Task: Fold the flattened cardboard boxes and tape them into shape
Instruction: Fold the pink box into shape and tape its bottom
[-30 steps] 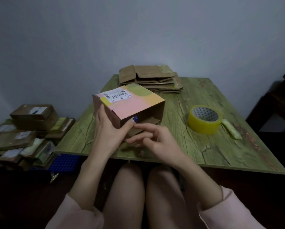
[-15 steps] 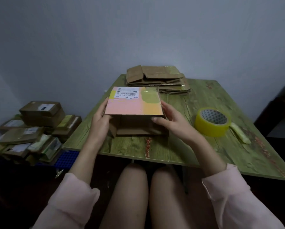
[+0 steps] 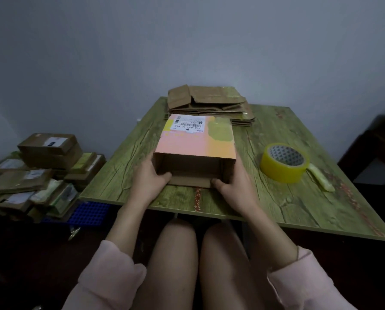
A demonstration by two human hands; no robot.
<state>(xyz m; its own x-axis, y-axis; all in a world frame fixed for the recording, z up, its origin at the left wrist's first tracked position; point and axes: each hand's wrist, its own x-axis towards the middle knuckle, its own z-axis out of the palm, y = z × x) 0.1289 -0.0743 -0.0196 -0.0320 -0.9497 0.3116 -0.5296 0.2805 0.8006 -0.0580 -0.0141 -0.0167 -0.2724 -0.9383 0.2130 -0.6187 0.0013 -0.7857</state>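
Note:
A pink and yellow cardboard box with a white shipping label lies on the green wooden table, its open end facing me. My left hand grips the box's near left corner, thumb on the open end. My right hand grips the near right corner, thumb by the bottom flap. A stack of flattened cardboard boxes lies at the table's far edge, just behind the box. A roll of yellow tape sits to the right of the box.
A pale yellow cutter-like tool lies right of the tape. On the floor to the left is a pile of taped boxes over a blue crate. A dark piece of furniture stands at the right.
The box was turned from a tilted hold to lie flat with its open end toward me. My right hand moved from in front of it to its right corner.

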